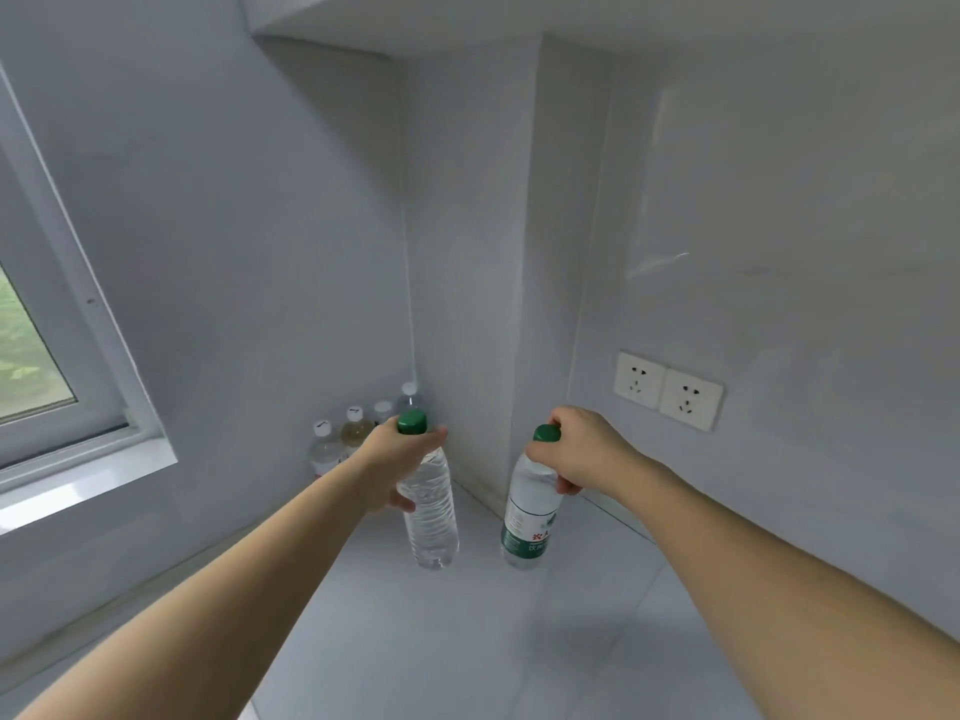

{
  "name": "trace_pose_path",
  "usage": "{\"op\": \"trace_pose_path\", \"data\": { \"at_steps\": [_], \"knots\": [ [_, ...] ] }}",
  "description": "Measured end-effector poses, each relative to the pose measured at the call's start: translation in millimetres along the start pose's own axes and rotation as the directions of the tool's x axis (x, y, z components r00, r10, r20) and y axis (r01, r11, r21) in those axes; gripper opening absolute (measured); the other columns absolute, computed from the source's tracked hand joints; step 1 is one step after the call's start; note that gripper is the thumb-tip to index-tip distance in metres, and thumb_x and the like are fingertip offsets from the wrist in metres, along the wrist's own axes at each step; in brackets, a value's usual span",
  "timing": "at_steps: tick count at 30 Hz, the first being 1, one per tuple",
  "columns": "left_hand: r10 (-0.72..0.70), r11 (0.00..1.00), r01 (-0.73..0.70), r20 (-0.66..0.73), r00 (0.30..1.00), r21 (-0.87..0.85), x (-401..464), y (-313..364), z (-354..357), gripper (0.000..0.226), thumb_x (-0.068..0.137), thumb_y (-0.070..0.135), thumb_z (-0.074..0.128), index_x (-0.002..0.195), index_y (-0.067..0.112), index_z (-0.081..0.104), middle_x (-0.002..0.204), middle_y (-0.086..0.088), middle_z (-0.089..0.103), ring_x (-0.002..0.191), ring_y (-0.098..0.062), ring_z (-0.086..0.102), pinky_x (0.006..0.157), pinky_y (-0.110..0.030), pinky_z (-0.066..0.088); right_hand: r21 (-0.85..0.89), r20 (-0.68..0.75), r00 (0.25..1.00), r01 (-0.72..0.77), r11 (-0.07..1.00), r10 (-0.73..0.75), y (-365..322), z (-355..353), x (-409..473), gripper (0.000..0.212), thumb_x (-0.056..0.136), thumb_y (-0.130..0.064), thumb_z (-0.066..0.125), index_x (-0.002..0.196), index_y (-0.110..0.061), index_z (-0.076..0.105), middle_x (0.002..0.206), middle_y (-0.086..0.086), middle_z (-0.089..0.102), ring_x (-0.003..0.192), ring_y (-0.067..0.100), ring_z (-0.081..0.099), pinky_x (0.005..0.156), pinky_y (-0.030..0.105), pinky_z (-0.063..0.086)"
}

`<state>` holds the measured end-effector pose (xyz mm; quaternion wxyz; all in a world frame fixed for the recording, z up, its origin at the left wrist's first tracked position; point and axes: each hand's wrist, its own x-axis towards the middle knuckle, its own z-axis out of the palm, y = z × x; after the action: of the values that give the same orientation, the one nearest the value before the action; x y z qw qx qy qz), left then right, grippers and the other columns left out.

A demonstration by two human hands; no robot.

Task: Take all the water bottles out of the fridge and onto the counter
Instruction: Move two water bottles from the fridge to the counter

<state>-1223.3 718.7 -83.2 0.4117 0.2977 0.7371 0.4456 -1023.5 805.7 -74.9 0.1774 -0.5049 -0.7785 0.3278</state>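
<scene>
Each hand's grip clenched a clear plastic green-capped bottle by the neck, left (400, 459) on the unlabelled bottle (431, 511); right (576, 449) on the green-labelled bottle (530, 517); seemingly lowering them onto the white tabletop (467, 641) beside the far-corner bottles (358, 428).

A window (36, 324) with a pale frame is set into the wall on the left, and blurred greenery can be seen through its glass. A white sill (83, 485) runs below it. Two white wall sockets (667, 391) are mounted side by side on the right wall, above the right edge of the worktop. A boxed-in column (467, 262) is seen rising at the far corner between the two walls, and it is capped by a white overhang (415, 18) at the top. The walls (234, 200) are plain and pale grey.
</scene>
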Motion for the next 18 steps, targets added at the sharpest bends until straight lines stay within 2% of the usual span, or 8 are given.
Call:
{"op": "trace_pose_path", "data": {
  "at_steps": [3, 8, 11, 13, 18],
  "knots": [
    [-0.017, 1.000, 0.017, -0.015, 1.000, -0.006, 35.4, -15.0, -39.5, 0.046, 0.090, 0.040, 0.066, 0.130, 0.023, 0.052, 0.126, 0.000, 0.047, 0.124, -0.030, 0.044, 0.088, -0.060, 0.052, -0.040, 0.052, 0.998, 0.035, 0.999, -0.033, -23.3, 39.7, 38.2, 0.016, 0.081, -0.023, 0.060, 0.083, -0.013, 0.048, 0.079, 0.005, 0.055, 0.046, 0.018, 0.059, 0.051, 0.029, 0.048],
    [-0.028, 0.998, 0.031, -0.050, 0.998, 0.046, 86.2, -50.5, -109.1, 0.042, 0.090, 0.042, 0.065, 0.126, 0.025, 0.053, 0.122, 0.001, 0.052, 0.111, -0.022, 0.048, 0.086, -0.055, 0.055, -0.086, 0.171, 0.982, 0.101, 0.991, -0.085, -60.1, 106.6, 94.9, 0.015, 0.083, -0.024, 0.063, 0.082, -0.018, 0.050, 0.083, 0.002, 0.055, 0.051, 0.019, 0.061, 0.053, 0.028, 0.048],
    [-0.038, 0.995, 0.048, -0.111, 0.993, 0.090, 111.1, -72.6, -143.9, 0.037, 0.089, 0.041, 0.065, 0.120, 0.024, 0.053, 0.115, 0.000, 0.055, 0.106, -0.024, 0.052, 0.081, -0.051, 0.057, -0.082, 0.248, 0.961, 0.143, 0.986, -0.119, -80.3, 146.0, 124.0, 0.013, 0.084, -0.024, 0.064, 0.091, -0.017, 0.055, 0.089, 0.003, 0.058, 0.063, 0.023, 0.067, 0.065, 0.038, 0.058],
    [-0.058, 0.995, 0.069, -0.157, 0.986, 0.069, 124.9, -87.9, -163.2, 0.035, 0.089, 0.040, 0.066, 0.118, 0.023, 0.055, 0.113, -0.001, 0.057, 0.105, -0.026, 0.053, 0.081, -0.050, 0.058, -0.103, 0.295, 0.945, 0.175, 0.979, -0.138, -93.0, 174.0, 140.7, 0.016, 0.085, -0.024, 0.063, 0.097, -0.016, 0.056, 0.093, 0.004, 0.060, 0.068, 0.025, 0.067, 0.072, 0.041, 0.058],
    [-0.116, 0.993, 0.111, -0.255, 0.960, -0.033, 150.3, -121.3, -199.4, 0.028, 0.089, 0.034, 0.067, 0.113, 0.023, 0.057, 0.109, -0.002, 0.058, 0.103, -0.025, 0.053, 0.084, -0.049, 0.056, -0.126, 0.386, 0.904, 0.248, 0.960, -0.183, -120.8, 233.9, 175.3, 0.020, 0.086, -0.023, 0.061, 0.103, -0.015, 0.056, 0.098, 0.008, 0.062, 0.078, 0.027, 0.068, 0.068, 0.039, 0.059]
  ]
}}
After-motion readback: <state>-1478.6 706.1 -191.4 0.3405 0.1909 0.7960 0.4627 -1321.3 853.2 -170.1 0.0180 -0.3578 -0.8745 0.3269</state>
